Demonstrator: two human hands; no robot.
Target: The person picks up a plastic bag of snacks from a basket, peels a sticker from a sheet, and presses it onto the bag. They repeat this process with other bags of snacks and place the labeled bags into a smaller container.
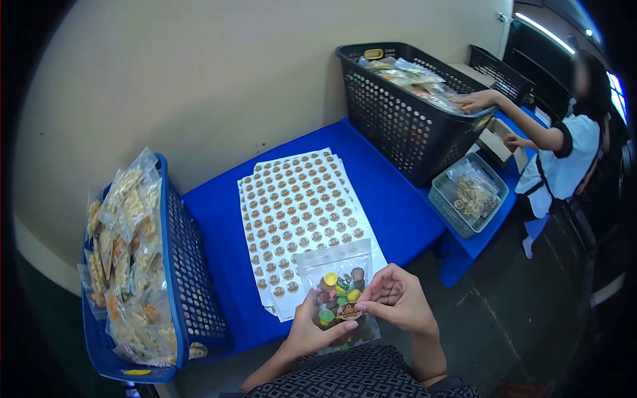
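A clear zip pouch (340,286) of colourful, pebble-like candies sits upright in front of me over the table's near edge. My left hand (310,331) grips it from the left and below, thumb across its front. On the pouch's lower front is a round brown sticker (347,312) with light lettering. My right hand (406,302) is closed in a pinch at the sticker's right edge, thumb touching it and the other fingers curled. Just beyond the pouch lie stacked white sheets (302,219) covered in rows of round brown stickers.
A blue basket (192,278) of filled snack bags stands left on the blue table (415,222). At the back right is a black basket (391,126) of bags. A grey-green bin (458,222) holds more bags. Another person (557,146) reaches into the black basket.
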